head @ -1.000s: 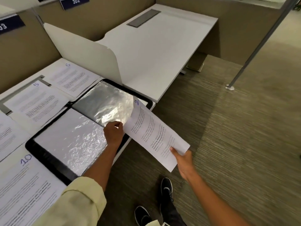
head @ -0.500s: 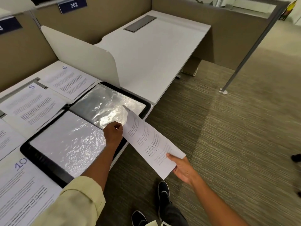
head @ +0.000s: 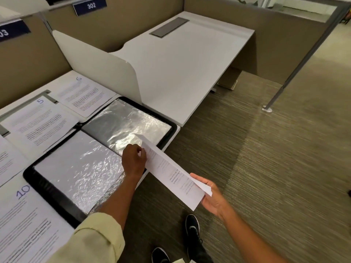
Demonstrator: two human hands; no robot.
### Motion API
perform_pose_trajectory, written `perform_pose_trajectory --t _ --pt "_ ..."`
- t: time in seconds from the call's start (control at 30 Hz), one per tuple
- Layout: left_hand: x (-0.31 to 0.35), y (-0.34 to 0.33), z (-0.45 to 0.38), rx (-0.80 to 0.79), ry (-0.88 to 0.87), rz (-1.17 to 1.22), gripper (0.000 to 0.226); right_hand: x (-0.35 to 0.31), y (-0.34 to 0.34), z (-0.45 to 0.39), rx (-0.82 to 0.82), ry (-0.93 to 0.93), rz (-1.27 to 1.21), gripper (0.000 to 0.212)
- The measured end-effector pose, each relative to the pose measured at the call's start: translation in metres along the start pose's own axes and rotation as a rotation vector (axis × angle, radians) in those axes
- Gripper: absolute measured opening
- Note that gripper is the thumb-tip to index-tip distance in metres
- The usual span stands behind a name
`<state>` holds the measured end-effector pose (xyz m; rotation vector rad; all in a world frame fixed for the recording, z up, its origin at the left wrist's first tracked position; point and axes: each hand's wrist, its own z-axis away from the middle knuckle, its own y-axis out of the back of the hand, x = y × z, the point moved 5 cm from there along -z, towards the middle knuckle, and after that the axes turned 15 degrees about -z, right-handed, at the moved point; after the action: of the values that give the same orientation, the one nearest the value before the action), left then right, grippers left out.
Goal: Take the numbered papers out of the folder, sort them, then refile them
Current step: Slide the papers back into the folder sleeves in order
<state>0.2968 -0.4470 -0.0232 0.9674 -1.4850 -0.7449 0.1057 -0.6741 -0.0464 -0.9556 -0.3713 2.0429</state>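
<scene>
Starting at the left edge of the desk (head: 62,84), several numbered papers lie loose and face up: the sheet marked 10 (head: 24,221) at the near left corner, a partly cut-off sheet (head: 7,160) beyond it, then sheet 5 (head: 36,122) and sheet 6 (head: 85,93) toward the back, beside the white divider (head: 98,67). These look taken out and spread for sorting, so the emptying step appears done, or nearly so. The order across the desk cannot be fully read, since only three numbers show.

Right of them, the black folder (head: 47,188) lies open along the desk's near right edge, its two facing plastic sleeves (head: 79,168) shiny and seemingly empty. The left hand (head: 133,162) is curled at the near edge of the right-hand sleeve, apparently pinching its opening, though the fingertips are hidden behind the knuckles.

Farther right, off the desk edge and over the carpet, the right hand (head: 210,196) grasps the near end of one printed sheet (head: 171,169), thumb on top. The sheet is tilted nearly edge-on, its far corner reaching the sleeve mouth next to the left hand. Its number is not visible at this angle.

By my reading, refiling has only just begun: this sheet is not yet inside, and all the papers on the desk are left to file.
</scene>
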Motion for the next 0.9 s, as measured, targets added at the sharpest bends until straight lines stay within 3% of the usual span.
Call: perform_pose_trajectory --t 0.13,0.2,0.27,0.4,0.57,0.73,0.8,0.9 --pt "-0.001 -0.008 -0.003 -0.054 0.029 0.121 0.013 0.003 0.005 -0.006 -0.012 -0.065 0.009 0.023" --pt "0.001 -0.012 -0.007 -0.092 0.008 0.075 0.002 0.002 0.007 -0.009 -0.039 -0.102 -0.056 0.034" --pt "0.000 -0.015 -0.012 -0.123 0.022 0.066 0.008 -0.004 0.004 -0.007 -0.090 -0.139 -0.096 0.042" --pt "-0.003 -0.021 -0.019 -0.193 0.059 0.088 0.008 -0.036 -0.004 -0.005 -0.169 -0.150 -0.131 0.036" --pt "-0.006 -0.025 -0.026 -0.234 0.085 0.006 0.006 -0.083 -0.003 -0.020 -0.094 -0.106 -0.062 0.064" --pt "0.000 -0.028 -0.030 -0.214 0.068 -0.110 0.009 -0.113 -0.021 -0.037 -0.167 -0.225 -0.088 0.086" --pt "0.005 -0.028 -0.031 -0.193 0.045 -0.160 0.011 -0.117 -0.032 -0.045 -0.211 -0.290 -0.021 0.082" --pt "0.010 -0.029 -0.034 -0.171 0.018 -0.233 0.012 -0.115 -0.050 -0.062 -0.292 -0.380 0.222 0.059"
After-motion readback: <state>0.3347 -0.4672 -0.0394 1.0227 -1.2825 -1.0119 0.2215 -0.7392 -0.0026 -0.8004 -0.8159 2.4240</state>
